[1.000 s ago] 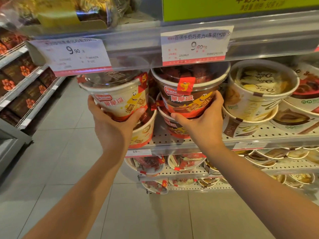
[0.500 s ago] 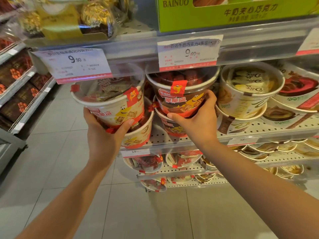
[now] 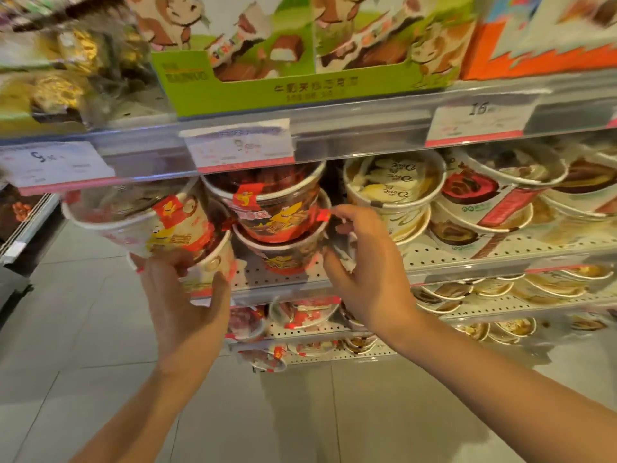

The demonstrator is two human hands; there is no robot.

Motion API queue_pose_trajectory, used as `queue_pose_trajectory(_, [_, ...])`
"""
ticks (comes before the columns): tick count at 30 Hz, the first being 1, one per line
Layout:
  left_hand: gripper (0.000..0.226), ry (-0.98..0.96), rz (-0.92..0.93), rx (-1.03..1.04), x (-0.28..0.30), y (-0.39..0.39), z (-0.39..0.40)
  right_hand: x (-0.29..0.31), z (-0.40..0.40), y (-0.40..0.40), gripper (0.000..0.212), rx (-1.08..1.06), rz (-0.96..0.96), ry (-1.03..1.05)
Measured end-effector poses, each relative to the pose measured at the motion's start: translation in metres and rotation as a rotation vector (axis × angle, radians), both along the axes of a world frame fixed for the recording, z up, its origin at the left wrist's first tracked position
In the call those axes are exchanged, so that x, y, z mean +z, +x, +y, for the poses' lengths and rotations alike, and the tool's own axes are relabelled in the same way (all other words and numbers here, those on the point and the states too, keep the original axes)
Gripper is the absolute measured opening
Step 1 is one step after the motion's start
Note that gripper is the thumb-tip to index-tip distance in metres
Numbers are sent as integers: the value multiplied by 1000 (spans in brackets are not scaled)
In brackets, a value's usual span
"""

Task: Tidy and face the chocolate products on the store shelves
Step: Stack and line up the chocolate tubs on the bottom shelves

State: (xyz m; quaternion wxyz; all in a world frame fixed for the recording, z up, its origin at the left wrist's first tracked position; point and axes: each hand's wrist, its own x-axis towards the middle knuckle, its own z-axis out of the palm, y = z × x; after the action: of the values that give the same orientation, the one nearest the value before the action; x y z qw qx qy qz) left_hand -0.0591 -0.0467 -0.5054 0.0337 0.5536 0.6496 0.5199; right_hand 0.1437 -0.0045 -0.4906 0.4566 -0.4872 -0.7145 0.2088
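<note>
Head view: blurred by motion; person faces a shelf (image 3: 450, 252) of chocolate tubs.
Left hand (image 3: 182, 305): fingers curled under the white tub (image 3: 143, 217), which it holds tilted, off the left end of the shelf.
Right hand (image 3: 365, 269): thumb and fingers spread, not gripping, just right of the red tub (image 3: 270, 208).
Red tub: stacked on another at the shelf front.
Right: cream Dove tubs (image 3: 394, 185).
Above: green box (image 3: 300, 85), price tags (image 3: 240, 147).
</note>
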Motion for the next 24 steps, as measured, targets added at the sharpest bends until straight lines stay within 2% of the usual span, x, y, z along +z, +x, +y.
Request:
queue_pose_trajectory(3, [34, 1, 138, -119, 9, 50, 5, 10, 7, 54, 38, -30, -135, 103])
queue_pose_trajectory(5, [39, 45, 55, -73, 12, 86, 13, 14, 16, 94, 35, -61, -213, 143])
queue_pose_trajectory(6, [34, 44, 43, -45, 12, 101, 20, 15, 22, 115, 35, -86, -266, 152])
queue_pose_trajectory(7, [27, 73, 188, -94, 17, 119, 27, 17, 27, 135, 37, -121, -324, 161])
queue_pose_trajectory(8, [30, 9, 274, -180, 20, 139, 35, 18, 34, 153, 39, -164, -384, 174])
queue_pose_trajectory(10, [46, -84, 397, -338, 24, 167, 52, 21, 47, 184, 48, -246, -497, 181])
queue_pose_trajectory(12, [62, -126, 419, -338, 29, 185, 71, 24, 60, 204, 62, -279, -594, 91])
queue_pose_trajectory(14, [67, -219, 474, -258, 32, 198, 84, 26, 70, 213, 73, -262, -652, -59])
queue_pose_trajectory(16, [64, -315, 456, -205, 32, 204, 93, 25, 75, 217, 75, -224, -644, -122])
queue_pose_trajectory(19, [51, -294, 322, -205, 28, 200, 101, 23, 78, 221, 71, -173, -572, -106])
queue_pose_trajectory(24, [46, -243, 274, -334, 26, 177, 104, 22, 87, 239, 68, -41, -480, -100])
